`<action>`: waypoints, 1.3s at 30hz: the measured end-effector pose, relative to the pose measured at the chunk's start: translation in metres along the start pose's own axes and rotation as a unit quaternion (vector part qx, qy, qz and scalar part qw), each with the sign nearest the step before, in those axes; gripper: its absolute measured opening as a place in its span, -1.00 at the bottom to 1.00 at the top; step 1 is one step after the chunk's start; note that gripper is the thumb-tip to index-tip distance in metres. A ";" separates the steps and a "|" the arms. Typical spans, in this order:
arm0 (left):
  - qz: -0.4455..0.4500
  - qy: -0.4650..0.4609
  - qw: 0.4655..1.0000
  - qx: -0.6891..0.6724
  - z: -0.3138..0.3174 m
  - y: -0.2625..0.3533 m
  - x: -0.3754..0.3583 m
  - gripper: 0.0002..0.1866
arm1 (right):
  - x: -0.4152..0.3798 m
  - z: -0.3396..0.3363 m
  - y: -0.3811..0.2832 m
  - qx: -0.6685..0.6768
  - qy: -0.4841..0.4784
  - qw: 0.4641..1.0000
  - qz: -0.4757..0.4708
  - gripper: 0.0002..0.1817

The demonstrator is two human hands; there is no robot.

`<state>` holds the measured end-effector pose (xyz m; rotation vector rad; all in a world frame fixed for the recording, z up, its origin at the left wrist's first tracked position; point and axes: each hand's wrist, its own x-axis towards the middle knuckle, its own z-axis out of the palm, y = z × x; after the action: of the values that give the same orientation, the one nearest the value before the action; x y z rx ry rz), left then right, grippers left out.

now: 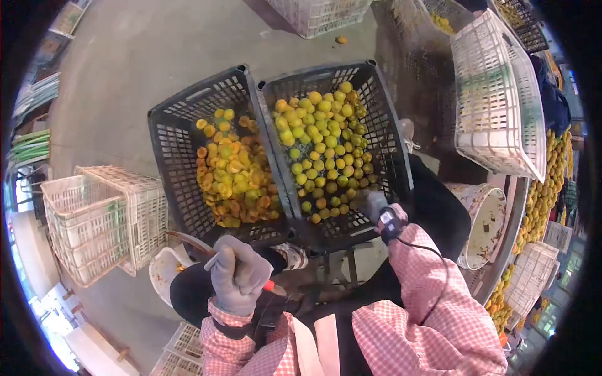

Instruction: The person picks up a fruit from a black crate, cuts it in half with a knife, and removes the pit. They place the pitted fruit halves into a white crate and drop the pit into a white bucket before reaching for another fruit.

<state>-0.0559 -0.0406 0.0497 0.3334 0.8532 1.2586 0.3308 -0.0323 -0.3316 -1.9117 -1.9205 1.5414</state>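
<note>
My left hand (238, 276), in a grey glove, is closed in front of my lap. A thin tool with a pale end (211, 262) and a red part (269, 285) sticks out on both sides of the fist; its middle is hidden. My right hand (375, 205), also gloved, reaches over the near right corner of a black crate (290, 182) of whole yellow-green fruit (323, 128). Its fingers are blurred beside the nearest fruit. Left of it, a second black crate (169, 169) holds cut orange-yellow fruit pieces (235, 175).
White crates stand at the left (84, 219), the right (495, 100) and the far edge (320, 15). White buckets are by my left knee (164, 269) and right knee (486, 222). More fruit (544, 194) is heaped at far right. One piece (340, 39) lies on the floor.
</note>
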 end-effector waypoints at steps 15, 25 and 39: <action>-0.090 0.078 0.986 0.113 0.016 -0.025 0.046 -0.53 | 0.054 0.030 -0.063 0.485 0.155 0.838 0.196 -0.71; -0.100 0.090 0.986 0.103 0.015 -0.033 0.051 -0.51 | 0.055 0.051 -0.059 0.239 -0.027 0.960 0.146 -0.54; -0.167 0.083 0.970 0.158 0.005 -0.030 0.053 -0.38 | 0.076 0.011 -0.106 0.043 0.035 0.990 0.129 -0.34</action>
<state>-0.0285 -0.0001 0.0138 0.3236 1.2044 0.8429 0.2267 0.0448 -0.3163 -2.2162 -1.6030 1.5619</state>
